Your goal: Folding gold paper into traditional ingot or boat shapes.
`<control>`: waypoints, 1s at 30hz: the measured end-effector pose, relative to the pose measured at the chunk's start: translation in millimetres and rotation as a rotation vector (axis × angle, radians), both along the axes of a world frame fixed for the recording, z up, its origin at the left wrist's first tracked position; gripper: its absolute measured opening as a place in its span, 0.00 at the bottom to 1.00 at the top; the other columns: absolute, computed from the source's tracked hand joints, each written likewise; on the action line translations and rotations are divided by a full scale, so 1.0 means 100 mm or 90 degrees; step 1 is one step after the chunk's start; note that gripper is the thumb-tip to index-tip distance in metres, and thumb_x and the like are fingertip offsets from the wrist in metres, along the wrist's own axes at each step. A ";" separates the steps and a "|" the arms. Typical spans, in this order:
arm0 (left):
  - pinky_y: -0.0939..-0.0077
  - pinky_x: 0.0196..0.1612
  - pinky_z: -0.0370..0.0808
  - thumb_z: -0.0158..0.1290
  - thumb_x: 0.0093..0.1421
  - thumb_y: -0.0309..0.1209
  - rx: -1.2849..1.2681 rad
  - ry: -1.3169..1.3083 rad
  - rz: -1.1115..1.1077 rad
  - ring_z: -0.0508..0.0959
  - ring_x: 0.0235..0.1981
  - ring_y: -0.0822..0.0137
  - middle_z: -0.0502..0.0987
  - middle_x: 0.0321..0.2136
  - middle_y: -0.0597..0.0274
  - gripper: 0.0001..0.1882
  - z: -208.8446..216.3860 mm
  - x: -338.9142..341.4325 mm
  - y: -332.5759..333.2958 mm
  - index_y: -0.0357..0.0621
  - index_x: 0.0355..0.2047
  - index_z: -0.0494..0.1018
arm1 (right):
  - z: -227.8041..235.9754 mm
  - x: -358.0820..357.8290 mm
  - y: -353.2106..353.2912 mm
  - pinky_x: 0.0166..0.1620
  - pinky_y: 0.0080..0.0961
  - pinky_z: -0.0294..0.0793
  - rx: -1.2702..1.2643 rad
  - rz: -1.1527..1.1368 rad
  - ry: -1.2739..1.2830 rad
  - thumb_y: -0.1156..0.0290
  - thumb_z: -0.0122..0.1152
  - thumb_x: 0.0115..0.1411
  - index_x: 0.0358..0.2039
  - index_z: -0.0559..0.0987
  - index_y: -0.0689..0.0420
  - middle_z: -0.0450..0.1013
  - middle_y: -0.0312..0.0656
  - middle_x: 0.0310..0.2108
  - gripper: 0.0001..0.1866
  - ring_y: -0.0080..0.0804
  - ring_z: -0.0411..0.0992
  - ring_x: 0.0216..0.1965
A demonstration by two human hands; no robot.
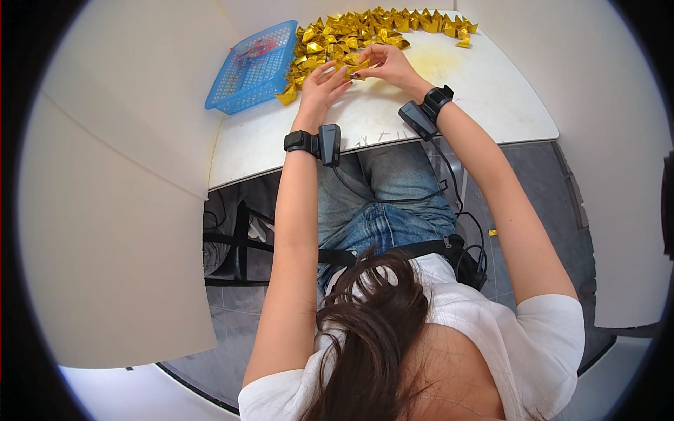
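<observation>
Just in front of a heap of folded gold foil ingots (342, 31), both hands meet over the table. My right hand (393, 68) is closed in a pinch, thumb and forefinger gripping a gold foil ingot (362, 68). From the other side my left hand (321, 90) has its fingertips closed on the left end of the same piece, its lower fingers slightly curled. My fingers partly hide this ingot and the ones behind it. A single gold ingot (287, 95) lies left of my left hand, beside the basket.
A blue plastic basket (242, 103) with pinkish-red bits inside stands at the table's left. White walls (126, 126) rise on both sides of the white table (491, 105). Cables (456, 184) hang from the wrist devices. A small gold scrap (493, 232) lies on the floor.
</observation>
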State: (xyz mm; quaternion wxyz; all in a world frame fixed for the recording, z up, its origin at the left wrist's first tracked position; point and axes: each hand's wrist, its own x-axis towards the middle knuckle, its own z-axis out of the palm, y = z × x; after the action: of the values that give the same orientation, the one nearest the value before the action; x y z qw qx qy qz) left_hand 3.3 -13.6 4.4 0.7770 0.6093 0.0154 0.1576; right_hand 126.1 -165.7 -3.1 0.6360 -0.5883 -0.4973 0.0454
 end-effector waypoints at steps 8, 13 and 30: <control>0.80 0.36 0.78 0.58 0.53 0.31 0.013 0.040 0.035 0.76 0.32 0.70 0.72 0.33 0.58 0.18 0.01 0.00 0.02 0.37 0.40 0.65 | -0.04 0.05 0.06 0.32 0.13 0.65 -0.027 0.102 -0.007 0.76 0.68 0.42 0.26 0.72 0.55 0.69 0.30 0.27 0.12 0.15 0.67 0.27; 0.80 0.35 0.78 0.58 0.53 0.31 -0.012 0.036 0.034 0.77 0.32 0.69 0.73 0.33 0.60 0.17 0.03 -0.02 -0.01 0.38 0.39 0.65 | -0.04 0.04 0.05 0.33 0.13 0.63 -0.034 0.099 0.049 0.76 0.69 0.41 0.25 0.70 0.54 0.67 0.27 0.25 0.14 0.14 0.65 0.29; 0.79 0.41 0.77 0.55 0.56 0.31 0.060 0.046 -0.015 0.76 0.35 0.72 0.73 0.33 0.63 0.14 0.01 0.00 0.00 0.37 0.40 0.68 | 0.02 -0.02 0.01 0.37 0.13 0.67 -0.048 0.143 0.024 0.74 0.66 0.47 0.29 0.71 0.54 0.67 0.27 0.30 0.12 0.13 0.66 0.33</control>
State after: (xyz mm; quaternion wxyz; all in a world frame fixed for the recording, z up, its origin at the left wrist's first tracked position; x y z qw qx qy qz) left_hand 3.4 -13.5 5.2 0.7481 0.6507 0.0285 0.1270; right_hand 124.5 -164.9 -0.8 0.6139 -0.5510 -0.5460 0.1463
